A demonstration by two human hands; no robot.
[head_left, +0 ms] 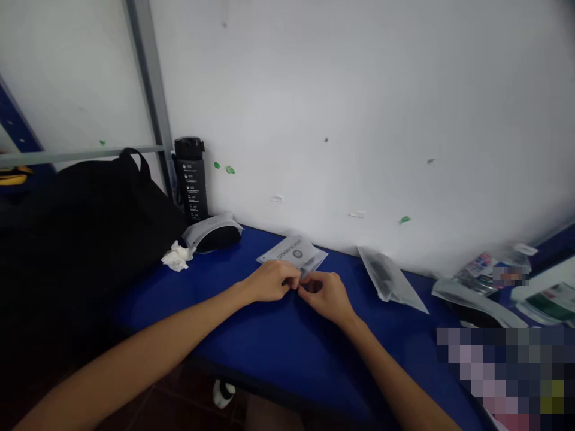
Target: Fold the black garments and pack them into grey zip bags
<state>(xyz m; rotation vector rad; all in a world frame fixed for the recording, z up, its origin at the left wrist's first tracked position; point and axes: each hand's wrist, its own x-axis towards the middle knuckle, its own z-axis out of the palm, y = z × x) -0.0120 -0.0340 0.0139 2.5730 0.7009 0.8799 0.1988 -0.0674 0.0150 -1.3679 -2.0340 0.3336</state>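
A frosted plastic bag with dark lettering and a round logo lies on the blue tabletop, close to the white wall. Both hands meet at its near edge. My left hand has its fingers curled into a pinch there. My right hand pinches the same edge from the right, thumb and forefinger together, the tips almost touching those of the left. Something dark shows through the bag near my fingers; its kind cannot be made out. The fingertips partly hide the edge itself.
Left of my hands are a crumpled white tissue, another bag with a black item, a black bottle and a large black backpack. To the right lie more frosted bags and a clear plastic bottle.
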